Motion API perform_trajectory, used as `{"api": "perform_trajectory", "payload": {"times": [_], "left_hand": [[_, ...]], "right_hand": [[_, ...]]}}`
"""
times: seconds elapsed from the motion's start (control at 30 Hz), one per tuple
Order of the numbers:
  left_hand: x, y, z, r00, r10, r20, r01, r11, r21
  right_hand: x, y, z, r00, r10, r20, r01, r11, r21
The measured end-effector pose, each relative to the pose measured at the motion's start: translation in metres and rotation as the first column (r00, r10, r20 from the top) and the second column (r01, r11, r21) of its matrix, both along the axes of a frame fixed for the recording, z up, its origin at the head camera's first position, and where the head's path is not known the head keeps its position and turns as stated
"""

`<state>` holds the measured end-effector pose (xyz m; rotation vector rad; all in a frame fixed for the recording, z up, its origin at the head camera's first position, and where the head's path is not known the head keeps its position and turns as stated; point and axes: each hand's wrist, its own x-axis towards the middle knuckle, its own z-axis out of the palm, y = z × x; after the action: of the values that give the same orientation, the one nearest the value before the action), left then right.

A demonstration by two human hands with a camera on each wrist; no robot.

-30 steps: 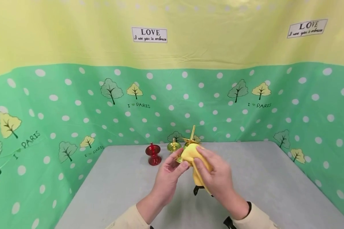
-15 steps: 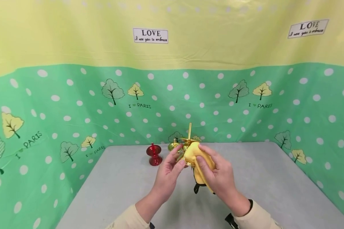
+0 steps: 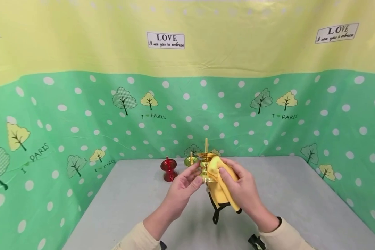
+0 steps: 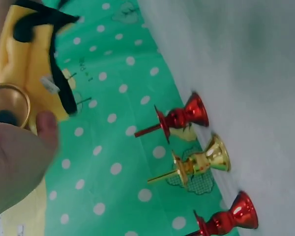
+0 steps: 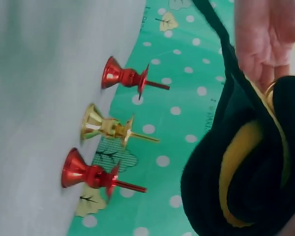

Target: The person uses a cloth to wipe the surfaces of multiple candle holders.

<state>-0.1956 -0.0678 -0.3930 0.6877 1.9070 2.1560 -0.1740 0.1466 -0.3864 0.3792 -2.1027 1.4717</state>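
My left hand [image 3: 181,189] pinches the foot of a shiny gold candlestick [image 3: 205,166] between thumb and fingers. The candlestick stands nearly upright above the table, its thin spike [image 3: 206,145] pointing up. In the left wrist view its round base rim [image 4: 24,101] faces the camera. My right hand [image 3: 242,184] grips a yellow cloth [image 3: 218,194] with black edging, pressing a bunched part against the candlestick's right side. The cloth's lower end and black loop [image 3: 216,217] hang down. In the right wrist view the dark-edged cloth [image 5: 241,172] covers much of the held candlestick.
Behind the hands, a red candlestick [image 3: 169,169] and a gold one [image 3: 191,160] stand on the grey table [image 3: 128,208]. The wrist views show two red candlesticks [image 4: 179,117] [image 5: 91,174] with a gold one [image 5: 108,128] between them. A green dotted curtain [image 3: 228,121] surrounds the table.
The held candlestick has tilted from leaning right to nearly upright. The cloth has shifted around to its right side, so more of the gold body shows, and its lower end hangs more spread out.
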Motion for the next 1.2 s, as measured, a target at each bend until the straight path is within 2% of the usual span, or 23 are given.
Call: {"api": "perform_trajectory", "payload": {"times": [0.03,0.1,0.13,0.2,0.27,0.3,0.33,0.37,0.43,0.5,0.57,0.6,0.67,0.77,0.8,0.83,0.87,0.9,1.0,1.07,1.1,1.13,1.2], "left_hand": [[0.001,0.000,0.000,1.000,0.007,-0.011,-0.007,1.000,-0.027],[0.002,0.000,0.000,0.999,0.026,-0.020,-0.027,0.997,-0.067],[0.004,0.001,0.000,0.999,0.036,-0.023,-0.037,0.996,-0.075],[0.005,0.003,0.001,0.999,0.048,-0.007,-0.048,0.996,-0.071],[0.005,0.004,0.002,0.999,0.049,0.020,-0.048,0.998,-0.045],[0.005,0.005,0.002,0.998,0.049,0.033,-0.048,0.998,-0.028],[0.005,0.005,0.003,0.998,0.047,0.046,-0.046,0.999,-0.009],[0.005,0.005,0.003,0.997,0.043,0.062,-0.043,0.999,0.008],[0.004,0.004,0.004,0.996,0.036,0.076,-0.038,0.999,0.030],[0.004,0.003,0.004,0.997,0.035,0.071,-0.037,0.999,0.031],[0.004,0.002,0.004,0.998,0.044,0.050,-0.044,0.999,0.002],[0.005,0.002,0.004,0.998,0.049,0.036,-0.048,0.999,-0.013],[0.005,0.002,0.004,0.998,0.063,0.010,-0.063,0.997,-0.040],[0.005,0.003,0.004,0.993,0.111,-0.040,-0.114,0.988,-0.102],[0.004,0.004,0.004,0.991,0.122,-0.052,-0.127,0.985,-0.117],[0.004,0.004,0.005,0.990,0.129,-0.059,-0.136,0.982,-0.129],[0.003,0.004,0.005,0.989,0.132,-0.061,-0.140,0.981,-0.135],[0.002,0.004,0.004,0.989,0.135,-0.057,-0.142,0.980,-0.141],[0.001,0.002,0.003,0.996,0.093,0.011,-0.092,0.992,-0.088],[0.001,0.000,0.002,0.997,0.059,0.047,-0.057,0.997,-0.043],[0.001,0.000,0.002,0.997,0.049,0.056,-0.047,0.998,-0.028],[0.002,-0.001,0.002,0.998,0.041,0.048,-0.041,0.999,-0.017],[0.002,-0.001,0.002,0.998,0.058,0.003,-0.058,0.998,-0.013]], "right_hand": [[0.001,0.000,0.000,1.000,-0.002,-0.029,0.003,1.000,0.022],[0.004,-0.002,0.000,0.987,-0.016,-0.157,0.030,0.996,0.085],[0.004,-0.003,0.000,0.971,-0.028,-0.238,0.058,0.991,0.123],[0.004,-0.006,-0.001,0.922,-0.046,-0.385,0.127,0.974,0.189],[0.004,-0.007,-0.002,0.885,-0.054,-0.463,0.175,0.959,0.222],[0.003,-0.007,-0.003,0.882,-0.054,-0.469,0.179,0.957,0.227],[0.003,-0.007,-0.004,0.890,-0.052,-0.453,0.172,0.959,0.227],[0.002,-0.006,-0.004,0.911,-0.049,-0.409,0.148,0.965,0.216],[0.001,-0.003,-0.005,0.965,-0.031,-0.259,0.073,0.985,0.154],[0.000,0.000,-0.005,0.995,-0.008,-0.098,0.014,0.998,0.059],[0.001,0.001,-0.005,1.000,0.005,-0.020,-0.005,1.000,0.013],[0.002,0.000,-0.005,0.999,0.009,-0.036,-0.008,1.000,0.020],[0.003,-0.002,-0.005,0.988,0.003,-0.153,0.009,0.997,0.076],[0.004,-0.005,-0.005,0.934,-0.023,-0.356,0.088,0.982,0.167],[0.004,-0.006,-0.005,0.917,-0.028,-0.398,0.109,0.977,0.181],[0.004,-0.006,-0.006,0.912,-0.028,-0.410,0.113,0.976,0.186],[0.003,-0.005,-0.006,0.917,-0.020,-0.399,0.102,0.977,0.186],[0.003,-0.004,-0.006,0.933,-0.014,-0.360,0.084,0.980,0.181],[0.001,0.002,-0.004,0.992,0.034,-0.121,-0.023,0.996,0.089],[0.001,0.006,-0.002,0.997,0.058,0.044,-0.059,0.998,0.013],[0.002,0.006,0.000,0.994,0.060,0.093,-0.059,0.998,-0.007],[0.003,0.007,0.002,0.993,0.061,0.101,-0.060,0.998,-0.009],[0.005,0.006,0.005,0.999,0.044,-0.012,-0.043,0.998,0.056]]}}
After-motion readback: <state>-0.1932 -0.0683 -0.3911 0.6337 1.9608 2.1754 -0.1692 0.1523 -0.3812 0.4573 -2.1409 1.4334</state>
